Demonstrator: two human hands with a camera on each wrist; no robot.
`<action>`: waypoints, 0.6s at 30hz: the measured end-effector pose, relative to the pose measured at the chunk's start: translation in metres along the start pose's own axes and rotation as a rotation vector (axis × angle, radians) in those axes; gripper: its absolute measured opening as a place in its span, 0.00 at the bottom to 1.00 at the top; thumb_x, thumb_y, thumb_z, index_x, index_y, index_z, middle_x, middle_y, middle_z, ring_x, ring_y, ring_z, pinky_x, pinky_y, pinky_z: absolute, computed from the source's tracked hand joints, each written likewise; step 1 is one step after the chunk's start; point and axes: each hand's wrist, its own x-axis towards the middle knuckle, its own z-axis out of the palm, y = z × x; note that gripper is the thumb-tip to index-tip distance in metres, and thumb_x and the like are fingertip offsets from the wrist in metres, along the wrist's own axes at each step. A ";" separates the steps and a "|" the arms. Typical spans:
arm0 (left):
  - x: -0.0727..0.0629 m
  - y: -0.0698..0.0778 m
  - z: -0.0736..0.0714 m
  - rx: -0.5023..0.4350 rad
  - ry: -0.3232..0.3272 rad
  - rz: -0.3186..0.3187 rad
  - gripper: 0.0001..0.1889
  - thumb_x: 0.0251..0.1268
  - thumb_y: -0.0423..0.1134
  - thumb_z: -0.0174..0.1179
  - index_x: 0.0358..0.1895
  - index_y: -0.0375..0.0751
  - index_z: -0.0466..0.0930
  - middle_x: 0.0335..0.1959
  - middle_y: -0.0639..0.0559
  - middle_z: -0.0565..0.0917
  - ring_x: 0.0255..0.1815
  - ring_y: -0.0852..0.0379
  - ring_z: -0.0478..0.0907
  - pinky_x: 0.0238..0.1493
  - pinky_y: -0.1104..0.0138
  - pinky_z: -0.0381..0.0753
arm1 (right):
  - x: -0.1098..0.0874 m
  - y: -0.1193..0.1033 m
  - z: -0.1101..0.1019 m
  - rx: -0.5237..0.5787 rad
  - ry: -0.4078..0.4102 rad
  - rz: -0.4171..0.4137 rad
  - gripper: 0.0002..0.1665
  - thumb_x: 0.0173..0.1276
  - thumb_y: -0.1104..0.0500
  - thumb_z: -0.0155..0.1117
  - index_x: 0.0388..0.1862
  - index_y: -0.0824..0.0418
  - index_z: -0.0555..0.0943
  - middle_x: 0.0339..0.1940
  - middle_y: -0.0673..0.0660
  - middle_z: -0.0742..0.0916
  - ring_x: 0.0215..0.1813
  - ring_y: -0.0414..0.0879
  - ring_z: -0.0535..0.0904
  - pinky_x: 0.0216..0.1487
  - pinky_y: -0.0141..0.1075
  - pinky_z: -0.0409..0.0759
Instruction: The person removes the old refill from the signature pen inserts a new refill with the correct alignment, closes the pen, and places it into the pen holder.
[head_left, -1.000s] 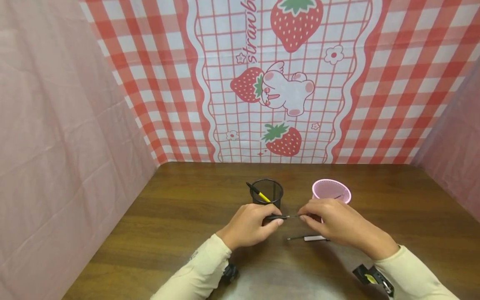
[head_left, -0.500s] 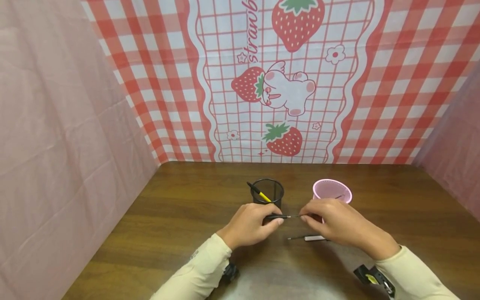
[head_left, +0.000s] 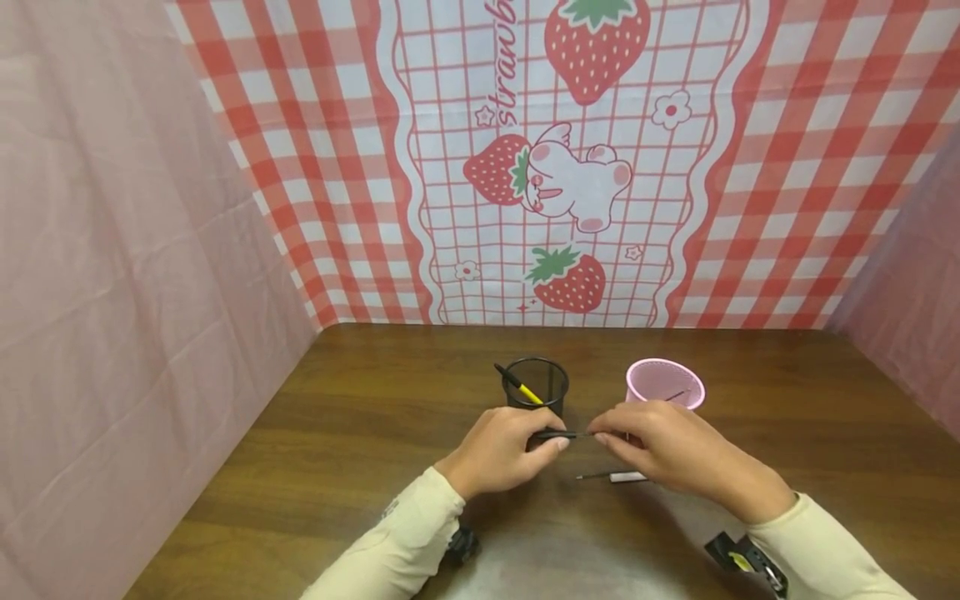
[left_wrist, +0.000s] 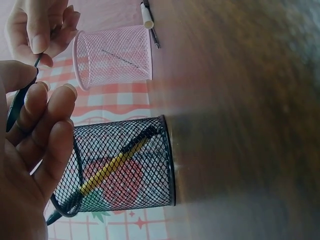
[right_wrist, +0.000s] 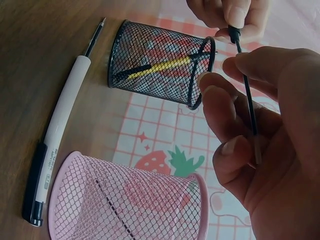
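Observation:
My left hand [head_left: 498,450] grips a black pen barrel [head_left: 551,434] lying level, its front end pointing right. Between thumb and fingers of my right hand [head_left: 667,446] is a thin dark pen refill [right_wrist: 247,95], its rear part lying along the palm in the right wrist view. The refill's far end meets the barrel's black front end [right_wrist: 234,34], with only a short stretch showing between the hands. Below the right hand a white pen [right_wrist: 67,105] lies on the table, a long refill tip jutting from its front. The rest of the black barrel is hidden inside the left hand.
A black mesh cup [head_left: 535,359] holding a yellow-and-black pen [head_left: 528,393] stands behind the left hand. Behind the right hand is a pink mesh cup [head_left: 651,381] with a thin dark refill [right_wrist: 114,207] inside. A red-checked cloth [head_left: 352,208] hangs behind the brown table [head_left: 390,375].
My right hand has shifted slightly left, so its fingertips are nearer the barrel's front end and less refill shows between the hands. The left hand has stayed almost still.

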 end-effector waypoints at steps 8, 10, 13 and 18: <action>0.000 0.000 0.001 -0.002 0.000 0.001 0.06 0.70 0.44 0.63 0.44 0.48 0.84 0.31 0.63 0.84 0.27 0.70 0.74 0.31 0.75 0.75 | -0.002 0.000 -0.001 0.008 -0.007 -0.001 0.10 0.67 0.62 0.69 0.44 0.50 0.88 0.39 0.39 0.88 0.38 0.30 0.81 0.36 0.34 0.81; 0.000 0.001 0.001 -0.011 0.001 0.004 0.06 0.71 0.44 0.62 0.44 0.48 0.83 0.31 0.62 0.84 0.27 0.70 0.73 0.31 0.75 0.74 | -0.001 0.000 -0.001 0.019 -0.014 0.006 0.09 0.67 0.61 0.69 0.44 0.50 0.88 0.39 0.39 0.88 0.37 0.29 0.80 0.35 0.33 0.81; 0.000 0.002 0.001 -0.027 0.002 0.003 0.07 0.72 0.44 0.61 0.44 0.47 0.83 0.30 0.62 0.84 0.25 0.70 0.72 0.31 0.76 0.73 | -0.001 -0.001 -0.001 0.026 -0.011 0.021 0.07 0.67 0.60 0.70 0.43 0.49 0.87 0.37 0.37 0.86 0.34 0.27 0.78 0.33 0.31 0.79; 0.000 0.002 0.002 -0.035 0.001 0.000 0.06 0.73 0.44 0.59 0.45 0.48 0.82 0.29 0.63 0.83 0.25 0.70 0.71 0.29 0.76 0.71 | 0.001 -0.003 0.001 0.029 0.008 0.051 0.09 0.65 0.59 0.73 0.36 0.45 0.82 0.28 0.32 0.80 0.27 0.26 0.72 0.27 0.28 0.73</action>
